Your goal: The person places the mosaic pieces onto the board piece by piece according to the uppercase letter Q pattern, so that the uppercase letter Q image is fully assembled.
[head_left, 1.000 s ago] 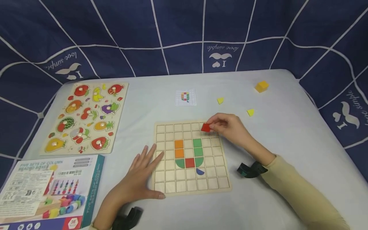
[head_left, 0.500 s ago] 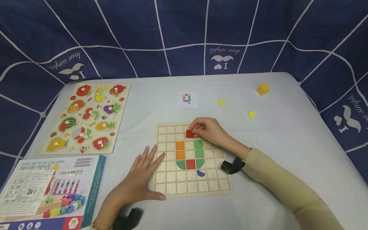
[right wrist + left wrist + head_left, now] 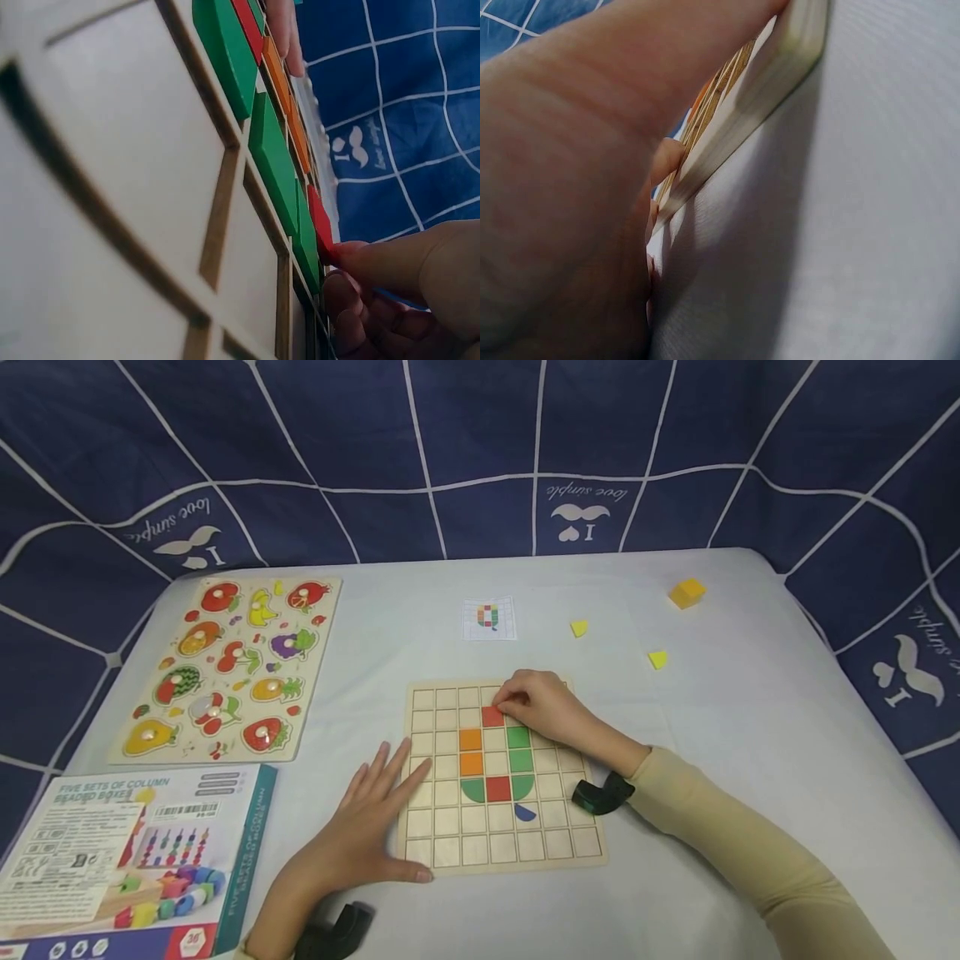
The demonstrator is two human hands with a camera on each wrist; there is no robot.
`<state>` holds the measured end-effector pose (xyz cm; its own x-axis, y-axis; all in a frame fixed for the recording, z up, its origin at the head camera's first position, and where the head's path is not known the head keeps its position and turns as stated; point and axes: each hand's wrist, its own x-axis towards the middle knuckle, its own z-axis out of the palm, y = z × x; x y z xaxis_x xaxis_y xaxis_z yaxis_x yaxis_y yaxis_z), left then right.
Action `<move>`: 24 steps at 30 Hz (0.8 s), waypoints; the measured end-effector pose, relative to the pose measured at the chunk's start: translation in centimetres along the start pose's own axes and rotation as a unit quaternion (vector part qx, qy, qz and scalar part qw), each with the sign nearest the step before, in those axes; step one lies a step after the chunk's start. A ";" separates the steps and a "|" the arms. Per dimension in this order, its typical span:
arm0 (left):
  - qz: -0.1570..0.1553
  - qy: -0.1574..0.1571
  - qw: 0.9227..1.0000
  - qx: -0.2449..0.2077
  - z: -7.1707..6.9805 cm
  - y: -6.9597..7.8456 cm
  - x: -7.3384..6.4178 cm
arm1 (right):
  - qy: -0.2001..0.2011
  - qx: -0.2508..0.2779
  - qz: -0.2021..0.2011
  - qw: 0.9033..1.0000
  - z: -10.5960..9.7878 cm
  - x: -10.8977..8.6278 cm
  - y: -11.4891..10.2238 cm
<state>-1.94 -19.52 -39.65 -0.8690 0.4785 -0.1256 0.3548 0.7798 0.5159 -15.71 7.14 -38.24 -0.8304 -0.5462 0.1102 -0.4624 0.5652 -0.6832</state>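
Note:
A wooden grid board (image 3: 551,842) lies on the table. My right hand (image 3: 547,703) pinches a red square tile (image 3: 492,717) at a cell near the board's far side, above the column between orange and green tiles. In the right wrist view, the thumb meets the edge of this red tile (image 3: 320,221). My left hand (image 3: 360,835) is spread at the board's left side, with fingers on its edge and thumb at the near corner. On the board sit orange tiles (image 3: 470,752), green tiles (image 3: 519,749), a second red tile (image 3: 498,789) and a blue half-round piece (image 3: 525,812).
A small pattern card (image 3: 489,618) lies beyond the board. Two yellow pieces (image 3: 579,628) and a yellow-orange block (image 3: 687,593) are at the back right. To the left are a fruit puzzle board (image 3: 225,672) and a bead-set box (image 3: 135,860).
My right hand has carried the red tile leftward from the board's far right and lowered it to a far-side cell. The left hand has stayed in place.

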 end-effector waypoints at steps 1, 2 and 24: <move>0.000 0.001 1.000 0.001 0.0 0.0 0.0 | -0.001 -0.003 0.000 1.000 -0.1 0.0 0.0; 0.001 0.001 1.000 0.000 0.0 0.0 0.1 | -0.001 -0.004 0.000 1.000 -0.2 0.0 0.0; 0.004 0.017 1.000 -0.015 0.5 0.0 -0.2 | 0.172 0.067 0.261 0.948 -8.2 1.5 9.2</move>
<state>-1.61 -19.38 -40.02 -0.8777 0.4700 -0.0934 0.3511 0.7634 0.5422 -23.80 16.57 -38.41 -0.9980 0.0321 -0.0552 0.0633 0.6069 -0.7923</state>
